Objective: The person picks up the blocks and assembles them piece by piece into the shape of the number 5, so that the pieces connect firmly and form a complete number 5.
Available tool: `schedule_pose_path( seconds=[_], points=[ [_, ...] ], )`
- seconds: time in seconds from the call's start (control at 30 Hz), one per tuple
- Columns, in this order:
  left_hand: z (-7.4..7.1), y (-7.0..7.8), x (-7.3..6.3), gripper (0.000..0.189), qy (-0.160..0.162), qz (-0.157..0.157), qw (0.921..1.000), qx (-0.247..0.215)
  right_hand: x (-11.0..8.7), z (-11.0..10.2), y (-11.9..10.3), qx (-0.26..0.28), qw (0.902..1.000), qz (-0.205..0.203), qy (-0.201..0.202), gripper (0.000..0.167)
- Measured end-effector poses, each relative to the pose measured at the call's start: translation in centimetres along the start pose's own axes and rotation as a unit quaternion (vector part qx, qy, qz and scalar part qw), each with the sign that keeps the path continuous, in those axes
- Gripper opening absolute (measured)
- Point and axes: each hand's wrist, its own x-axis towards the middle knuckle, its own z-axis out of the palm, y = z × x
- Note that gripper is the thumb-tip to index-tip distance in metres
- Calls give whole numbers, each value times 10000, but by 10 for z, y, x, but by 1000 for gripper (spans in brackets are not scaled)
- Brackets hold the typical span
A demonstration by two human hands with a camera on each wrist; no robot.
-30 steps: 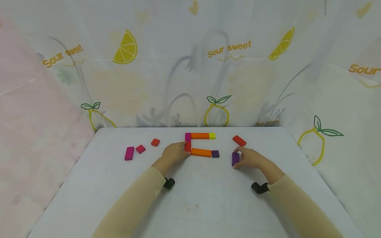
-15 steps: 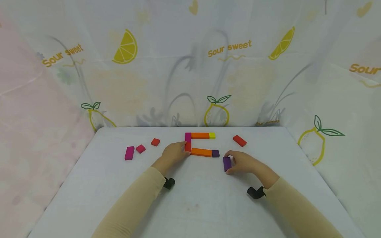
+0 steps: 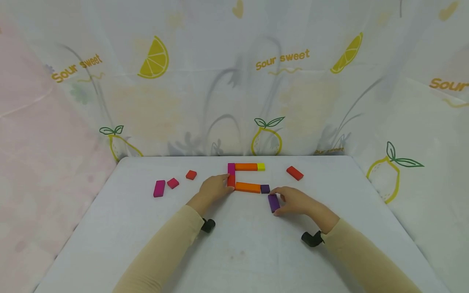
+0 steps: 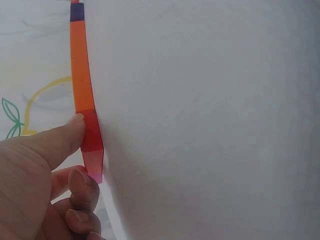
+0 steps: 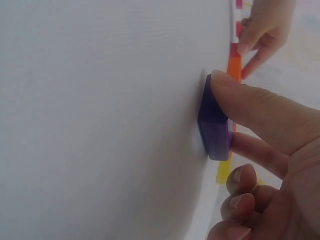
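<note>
My left hand (image 3: 213, 189) pinches a red block (image 3: 231, 181) between thumb and fingers, where it stands in line with a magenta block (image 3: 231, 168) behind it. From that corner a near orange block (image 3: 247, 187) runs right to a small dark purple block (image 3: 265, 189). A far orange block (image 3: 246, 167) ends in a small yellow block (image 3: 261, 167). My right hand (image 3: 296, 201) holds a longer purple block (image 3: 273, 203) by its two ends, thumb at the near one. This block lies slightly tilted, just in front and right of the small dark purple one.
At the left of the white table (image 3: 234, 252) lie a magenta block (image 3: 159, 189), a small pinkish-red block (image 3: 173, 183) and a small red-orange block (image 3: 191, 175). A red-orange block (image 3: 294, 173) lies slanted at the back right. A printed curtain (image 3: 205, 101) hangs behind.
My right hand has moved left and slightly nearer with the purple block, close to the small dark purple one, and the block has turned a little. My left hand has stayed put.
</note>
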Motion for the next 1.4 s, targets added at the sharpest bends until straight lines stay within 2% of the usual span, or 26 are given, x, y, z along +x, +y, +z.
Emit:
schedule_pose_path(
  seconds=[0.27,0.5,1.2,1.4],
  points=[
    [-1,1,-2,67,-57,-90,9999,-47,0,0,-2,41,10000,-8,58,62],
    [-1,1,-2,67,-38,-77,9999,-113,-1,-3,2,13,9999,-26,159,54],
    [-1,1,-1,69,-40,-145,9999,-81,5,-4,-3,-90,9999,-113,28,54],
    [1,0,1,67,-15,-37,10000,-41,6,-4,-4,-107,9999,-67,1,53]
  ],
)
